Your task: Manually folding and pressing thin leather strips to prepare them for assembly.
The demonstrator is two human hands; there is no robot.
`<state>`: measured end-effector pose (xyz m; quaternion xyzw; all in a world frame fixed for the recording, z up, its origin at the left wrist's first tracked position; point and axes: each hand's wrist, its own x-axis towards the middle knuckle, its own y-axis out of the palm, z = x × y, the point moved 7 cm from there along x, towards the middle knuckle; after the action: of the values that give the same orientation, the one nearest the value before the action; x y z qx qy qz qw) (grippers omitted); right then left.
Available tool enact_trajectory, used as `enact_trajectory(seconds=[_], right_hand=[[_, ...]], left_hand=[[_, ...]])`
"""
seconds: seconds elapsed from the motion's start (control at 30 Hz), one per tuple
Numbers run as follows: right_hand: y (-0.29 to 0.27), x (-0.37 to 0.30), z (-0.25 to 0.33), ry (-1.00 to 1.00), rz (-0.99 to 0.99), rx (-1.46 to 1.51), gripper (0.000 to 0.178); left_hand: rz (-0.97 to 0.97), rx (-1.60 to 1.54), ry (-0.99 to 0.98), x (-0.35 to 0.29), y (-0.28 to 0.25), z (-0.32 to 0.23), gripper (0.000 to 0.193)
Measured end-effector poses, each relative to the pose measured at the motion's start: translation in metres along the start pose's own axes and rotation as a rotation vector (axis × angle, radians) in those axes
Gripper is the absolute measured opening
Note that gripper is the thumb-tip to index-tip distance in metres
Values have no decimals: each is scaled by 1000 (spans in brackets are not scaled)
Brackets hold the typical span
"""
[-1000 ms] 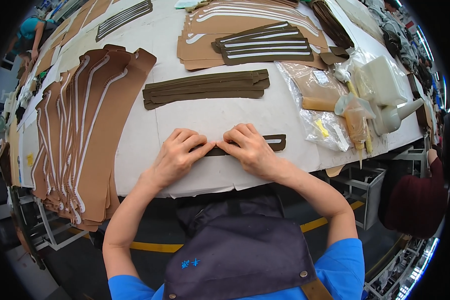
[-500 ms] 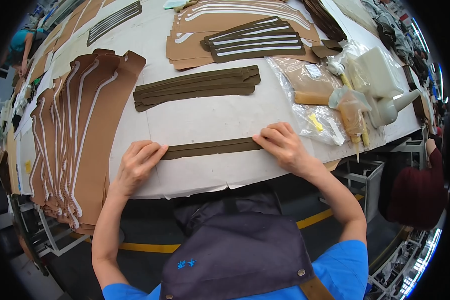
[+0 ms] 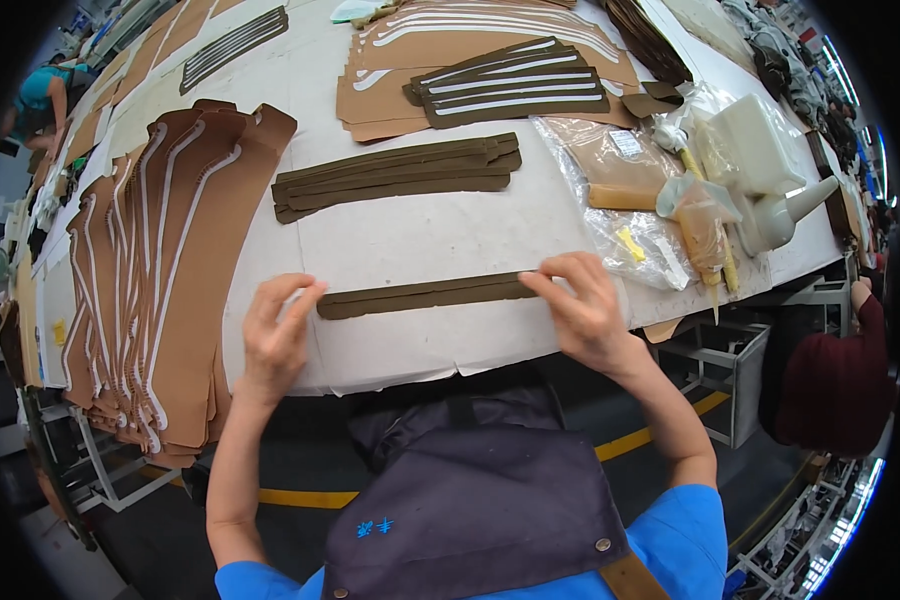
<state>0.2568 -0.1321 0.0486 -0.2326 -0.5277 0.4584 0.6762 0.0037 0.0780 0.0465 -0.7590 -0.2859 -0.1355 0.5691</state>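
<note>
A long dark olive-brown fabric strip (image 3: 425,296) with a lengthwise seam or fold lies across the white table near its front edge. My left hand (image 3: 278,335) is just beyond the strip's left end, its thumb and forefinger close to the corner and the whole end visible. At the other end, my right hand (image 3: 585,310) has its thumb and forefinger on the strip's upper corner. Farther back lies a stack of similar dark strips (image 3: 400,175).
Brown panels (image 3: 195,240) with white curved lines fan out at left. More brown panels (image 3: 380,105) lie at the back beneath white-lined dark strips (image 3: 515,90). Plastic bags (image 3: 620,240), a glue-like filled bag (image 3: 705,225) and a white bottle (image 3: 770,220) stand at right. Other people work nearby.
My left hand has come off the strip's left end, and its fingers have lifted. My right hand has shifted slightly right with the strip's end; the strip stays nearly in place.
</note>
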Motion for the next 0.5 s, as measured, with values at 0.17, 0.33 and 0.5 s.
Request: enact_trajectory(seconds=[0.17,0.33,0.5], right_hand=[[60,42,37,-57,53,96,44],[95,39,52,-171,95,-57,44],[52,12,21,-90,91,-46,46]], left_hand=[[62,-46,29,17,41,-56,51],[142,169,-85,0,53,-56,47],[94,262,-123,-7,41,-41,45]])
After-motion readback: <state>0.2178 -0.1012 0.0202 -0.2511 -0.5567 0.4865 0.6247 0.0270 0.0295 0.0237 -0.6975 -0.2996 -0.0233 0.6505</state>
